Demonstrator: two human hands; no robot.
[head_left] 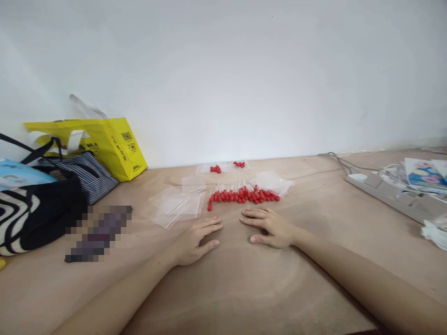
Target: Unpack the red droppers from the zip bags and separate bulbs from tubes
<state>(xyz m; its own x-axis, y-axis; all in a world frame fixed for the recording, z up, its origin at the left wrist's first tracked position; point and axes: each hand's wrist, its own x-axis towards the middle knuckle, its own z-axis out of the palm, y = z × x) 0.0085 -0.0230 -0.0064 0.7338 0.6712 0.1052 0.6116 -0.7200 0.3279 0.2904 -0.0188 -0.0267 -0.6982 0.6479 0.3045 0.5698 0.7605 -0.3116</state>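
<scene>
My left hand (pixel 197 239) rests on the wooden table, fingers stretched out and thumb apart, holding nothing. Opposite it lies my right hand (pixel 268 227), also flat with its fingers spread and nothing in it. Just beyond both hands is a row of white sticks with red tips (pixel 240 193), resembling cotton swabs, with the red ends toward me. Clear zip bags (pixel 174 204) are spread left of the row, and another clear bag (pixel 275 184) lies at its right end. Farther back, two small groups of red-tipped sticks (pixel 215 169) lie on or in clear bags; which, I cannot tell.
A yellow shopping bag (pixel 118 149), a striped pouch (pixel 99 177) and a black-and-white bag (pixel 42 214) stand at the left. A blurred-out dark object (pixel 99 235) lies before them. At right are a power strip (pixel 384 193), cables, printed cards (pixel 424 173) and a crumpled white tissue (pixel 435 234).
</scene>
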